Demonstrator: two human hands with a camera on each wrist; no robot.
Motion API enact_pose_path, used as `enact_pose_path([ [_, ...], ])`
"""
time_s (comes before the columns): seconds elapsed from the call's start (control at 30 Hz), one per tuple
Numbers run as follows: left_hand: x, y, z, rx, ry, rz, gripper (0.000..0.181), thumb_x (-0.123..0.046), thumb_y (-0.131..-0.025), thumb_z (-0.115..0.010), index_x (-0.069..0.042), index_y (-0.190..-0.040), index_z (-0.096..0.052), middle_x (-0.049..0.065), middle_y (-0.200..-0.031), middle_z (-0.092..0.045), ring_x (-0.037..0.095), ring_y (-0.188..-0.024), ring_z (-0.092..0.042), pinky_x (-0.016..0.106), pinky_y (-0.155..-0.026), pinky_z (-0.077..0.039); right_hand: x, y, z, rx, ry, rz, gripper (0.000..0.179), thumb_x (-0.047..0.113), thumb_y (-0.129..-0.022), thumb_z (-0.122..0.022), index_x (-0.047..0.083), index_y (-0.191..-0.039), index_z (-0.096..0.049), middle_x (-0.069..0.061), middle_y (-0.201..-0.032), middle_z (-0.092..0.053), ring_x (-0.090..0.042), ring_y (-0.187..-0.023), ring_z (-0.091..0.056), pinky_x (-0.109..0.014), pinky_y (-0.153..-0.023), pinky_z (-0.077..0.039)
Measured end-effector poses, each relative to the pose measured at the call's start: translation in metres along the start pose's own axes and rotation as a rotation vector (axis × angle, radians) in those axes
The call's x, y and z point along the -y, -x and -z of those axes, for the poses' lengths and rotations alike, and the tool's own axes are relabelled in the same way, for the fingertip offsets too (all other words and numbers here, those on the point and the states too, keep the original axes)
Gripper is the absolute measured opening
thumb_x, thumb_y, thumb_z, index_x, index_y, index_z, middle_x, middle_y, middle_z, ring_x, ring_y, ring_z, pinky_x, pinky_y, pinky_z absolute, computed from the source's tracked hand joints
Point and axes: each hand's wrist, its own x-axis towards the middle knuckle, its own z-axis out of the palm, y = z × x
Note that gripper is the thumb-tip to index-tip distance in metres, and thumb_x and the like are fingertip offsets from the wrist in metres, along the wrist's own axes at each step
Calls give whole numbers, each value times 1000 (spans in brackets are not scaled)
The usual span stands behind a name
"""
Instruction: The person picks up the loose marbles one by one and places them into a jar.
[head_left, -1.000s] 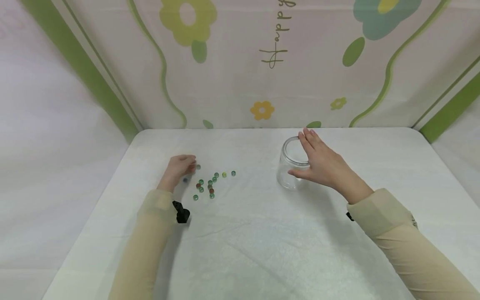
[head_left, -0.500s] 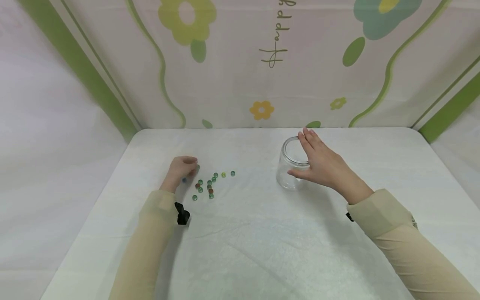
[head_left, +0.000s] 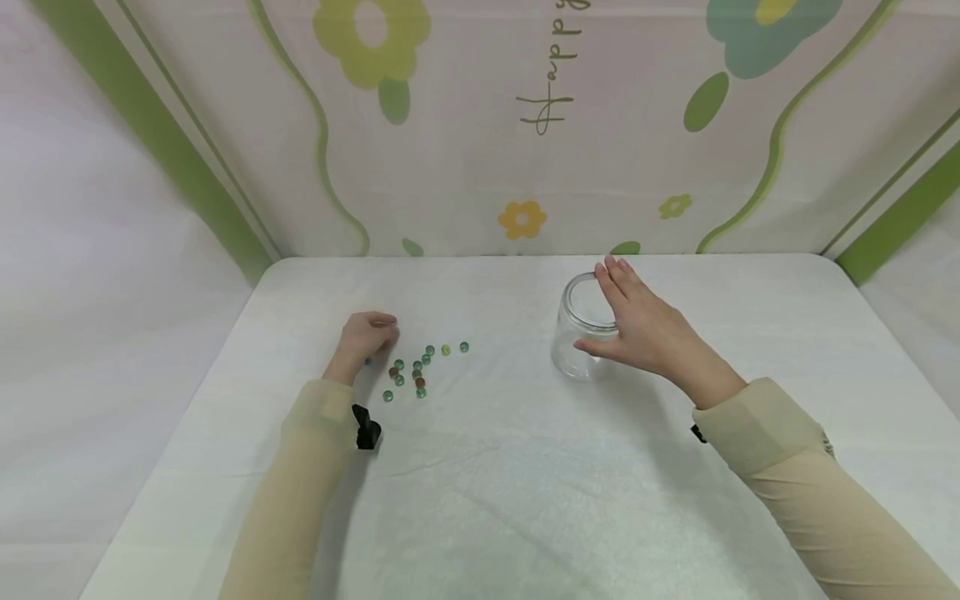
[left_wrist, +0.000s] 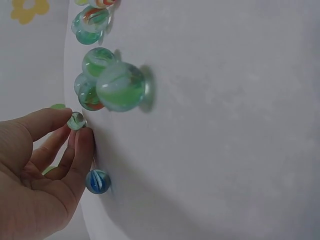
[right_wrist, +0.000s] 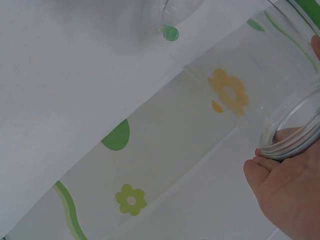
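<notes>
In the left wrist view, my left hand (head_left: 363, 335) pinches a small clear-green marble (left_wrist: 76, 121) between thumb and fingertip. A blue swirled marble (left_wrist: 97, 181) lies on the table close under that hand. Several green marbles (left_wrist: 121, 87) lie beyond it, a few with red or orange swirls. A clear glass jar (head_left: 576, 360) stands upright to the right. Against its rim rests my right hand (head_left: 648, 325), fingers straight and thumb spread along the near side. In the right wrist view the jar's rim (right_wrist: 290, 150) touches the palm.
A white cloth covers the table (head_left: 480, 500). Behind it rises a pale curtain (head_left: 450, 167) printed with flowers. A yellow marble (head_left: 446, 350) sits among the green ones. Black camera mounts (head_left: 367, 433) hang at both wrists.
The left hand has shifted slightly right over the green marble at its fingertips, which is now hidden in the head view. The right hand and the jar keep their places.
</notes>
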Motion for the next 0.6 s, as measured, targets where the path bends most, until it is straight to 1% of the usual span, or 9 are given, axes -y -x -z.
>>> enact_pose_path([
  [0.23, 2, -4, 0, -8, 42, 10, 40, -18, -97, -50, -4, -135, -51, 20, -134, -56, 30, -118, -58, 39, -102, -49, -1, -1, 0, -1, 2, 4, 102, 50, -85, -65, -2, -152, -8, -21, -160, -4, -36, -149, -4, -57, -117, -22],
  [0.37, 0, -2, 1, -13, 76, 20, 42, -20, -97, -50, -7, -138, -49, 18, -137, -55, 30, -122, -55, 41, -106, -46, -1, -2, 0, 1, 4, 4, 102, 50, -85, -65, -2, -152, -7, -21, -160, -4, -36, -149, -3, -57, -117, -22],
  [0.47, -5, 0, 1, 4, 151, 26, 45, -22, -98, -50, -9, -141, -46, 16, -138, -54, 29, -126, -53, 40, -109, -44, -1, -2, 0, 4, 5, 6, 102, 50, -85, -65, -2, -152, -7, -21, -160, -3, -36, -149, -3, -57, -118, -22],
  [0.6, -15, 2, 1, 50, 295, 18, 47, -21, -99, -51, -8, -144, -42, 15, -140, -52, 26, -126, -54, 33, -107, -46, -1, -2, 1, 7, 7, 4, 102, 50, -85, -65, -2, -152, -7, -21, -160, -3, -36, -149, -3, -57, -118, -22],
])
